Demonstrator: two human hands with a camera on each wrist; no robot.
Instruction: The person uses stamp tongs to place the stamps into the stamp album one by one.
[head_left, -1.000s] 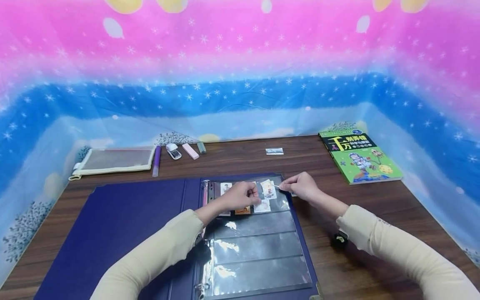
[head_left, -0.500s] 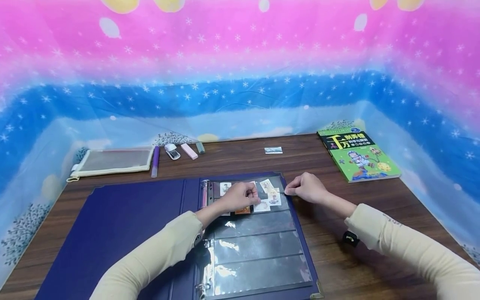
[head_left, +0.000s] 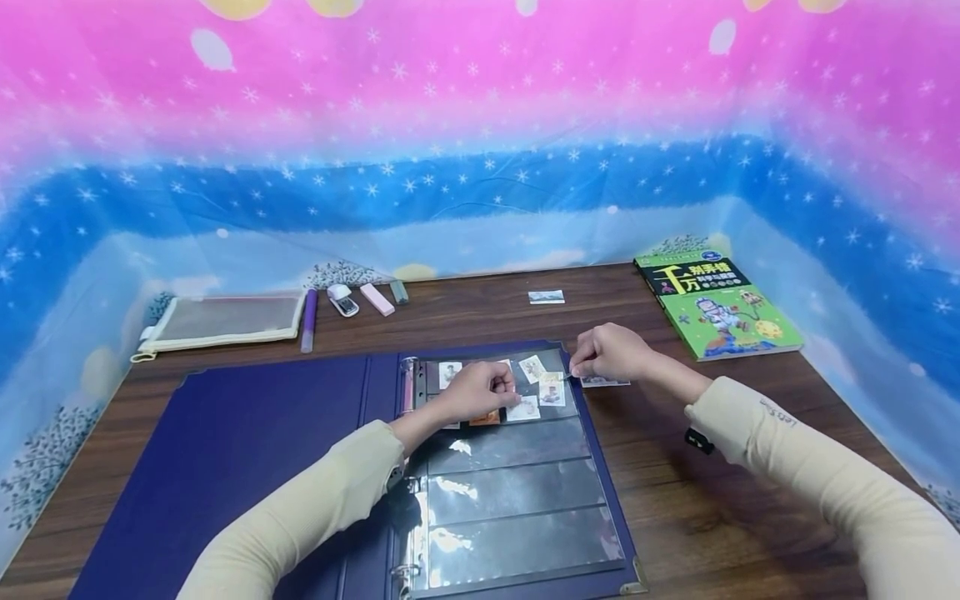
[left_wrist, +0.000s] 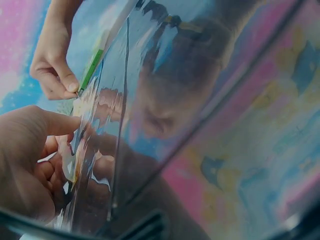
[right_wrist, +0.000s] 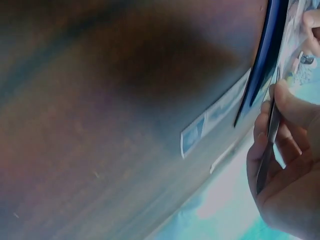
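A stamp album (head_left: 255, 450) lies open, with a black page (head_left: 517, 492) of clear strip pockets on its right side. My left hand (head_left: 480, 392) rests over the top pocket, pinching the edge of its clear film (left_wrist: 67, 157) between thumb and curled fingers. My right hand (head_left: 611, 352) is at the page's right edge and grips metal tweezers (right_wrist: 271, 130). Their tips reach a stamp (head_left: 552, 389) at the top right of the page. Beside it are a tilted stamp (head_left: 532, 369) and a lower one (head_left: 523, 408); an orange stamp (head_left: 486, 418) is partly behind my left hand.
Right of the album, a stamp strip (head_left: 606, 382) lies on the table under my right hand. Farther back are another stamp (head_left: 546, 297), a green book (head_left: 723, 308), a mesh pouch (head_left: 232, 318), a purple pen (head_left: 309, 321), a white stapler-like object (head_left: 343, 301) and a pink block (head_left: 377, 300).
My right hand has drawn slightly right with the tweezers. The stamp at their tips has shifted right and down, apart from the tilted stamp. My left hand stays in place.
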